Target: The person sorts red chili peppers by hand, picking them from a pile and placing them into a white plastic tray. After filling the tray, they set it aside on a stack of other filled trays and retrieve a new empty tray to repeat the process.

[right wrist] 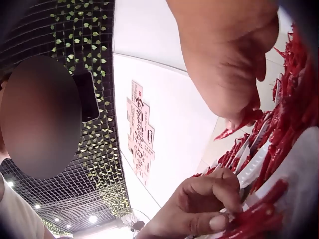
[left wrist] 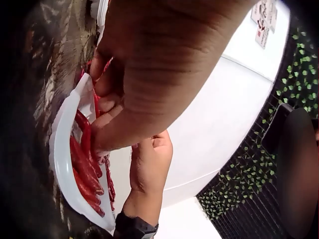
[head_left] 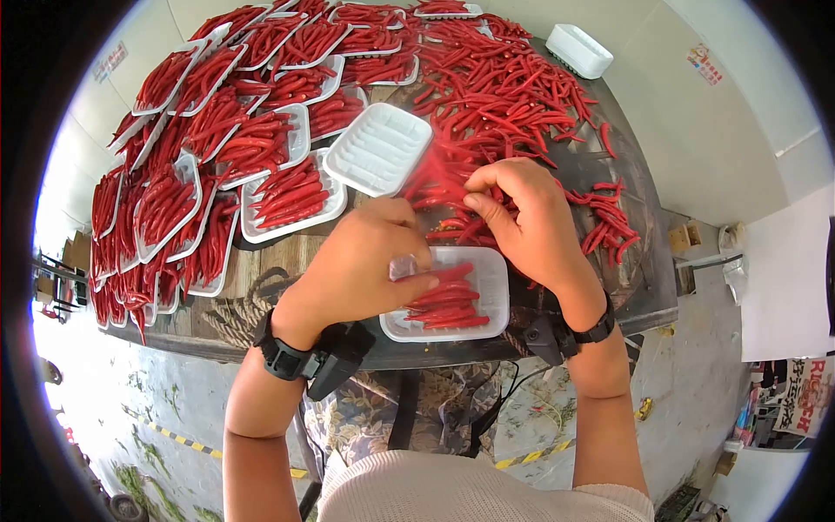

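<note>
A white plastic tray at the table's near edge holds a small row of red chili peppers. My left hand is over the tray's left side, fingers curled, its thumb down against the peppers. In the left wrist view, its fingertips are beside the tray's rim. My right hand is raised just beyond the tray, thumb and index finger together. The right wrist view shows a red chili pepper pinched in its fingertips. Red blurs next to this hand in the head view.
An unfilled white tray lies beyond my left hand, near a filled tray. Many more filled trays are stacked at the left. A large heap of loose chili peppers spreads behind my right hand. White trays stand at the back right. Rope lies at the left.
</note>
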`<action>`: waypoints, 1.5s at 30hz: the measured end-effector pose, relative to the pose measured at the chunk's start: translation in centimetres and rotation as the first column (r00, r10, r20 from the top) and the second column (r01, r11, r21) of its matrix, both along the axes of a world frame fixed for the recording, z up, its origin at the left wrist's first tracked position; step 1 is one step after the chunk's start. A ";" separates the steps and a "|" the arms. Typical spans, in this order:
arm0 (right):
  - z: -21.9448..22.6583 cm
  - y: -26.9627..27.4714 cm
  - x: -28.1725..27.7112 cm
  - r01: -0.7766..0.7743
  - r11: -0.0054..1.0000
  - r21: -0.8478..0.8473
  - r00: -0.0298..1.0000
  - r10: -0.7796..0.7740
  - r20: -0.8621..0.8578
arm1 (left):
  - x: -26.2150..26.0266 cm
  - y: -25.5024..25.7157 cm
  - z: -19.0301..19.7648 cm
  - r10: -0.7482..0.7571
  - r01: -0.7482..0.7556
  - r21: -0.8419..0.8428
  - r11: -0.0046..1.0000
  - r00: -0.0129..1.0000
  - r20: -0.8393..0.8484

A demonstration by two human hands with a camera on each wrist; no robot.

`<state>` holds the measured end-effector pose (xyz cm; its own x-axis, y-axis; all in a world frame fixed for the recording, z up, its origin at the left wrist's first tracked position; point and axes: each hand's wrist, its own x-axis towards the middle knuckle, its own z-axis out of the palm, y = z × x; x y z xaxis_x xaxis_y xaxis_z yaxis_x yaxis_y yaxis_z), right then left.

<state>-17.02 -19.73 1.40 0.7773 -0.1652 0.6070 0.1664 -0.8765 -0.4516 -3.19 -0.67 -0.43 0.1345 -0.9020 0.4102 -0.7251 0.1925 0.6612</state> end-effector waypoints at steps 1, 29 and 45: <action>0.1 0.2 -0.1 -0.001 1.000 0.002 1.000 0.001 0.000 | 0.1 0.1 0.2 0.001 -0.001 0.002 1.000 1.000 0.000; -2.2 1.0 0.9 -0.173 0.970 -0.169 0.982 0.156 -0.111 | 1.3 -0.2 -1.0 0.278 -0.284 -0.026 0.959 0.913 0.300; -1.5 0.5 0.8 -0.095 0.991 -0.090 0.995 0.096 0.013 | 0.1 0.5 1.3 0.155 -0.155 -0.003 0.988 0.988 0.017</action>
